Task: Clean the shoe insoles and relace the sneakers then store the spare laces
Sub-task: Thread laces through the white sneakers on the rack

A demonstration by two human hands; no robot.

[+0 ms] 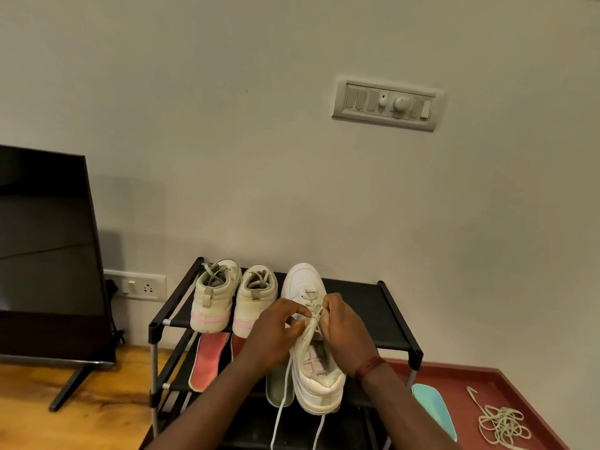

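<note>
Hands: two, the left hand and the right hand, both pinching lace over one shoe.
Sneakers: three; the white sneaker under the hands, the beige pair just left of the left hand.
Red insoles: two, below and left of the left hand, one mostly hidden.
Pale insole: one, below the left wrist.
Mint insole: one, right of the right forearm.
Loose lace bundle: one, far right of the right hand.
Shoe rack: one, beneath the hands.

Bare forearms; a red thread band circles the right wrist.
</note>
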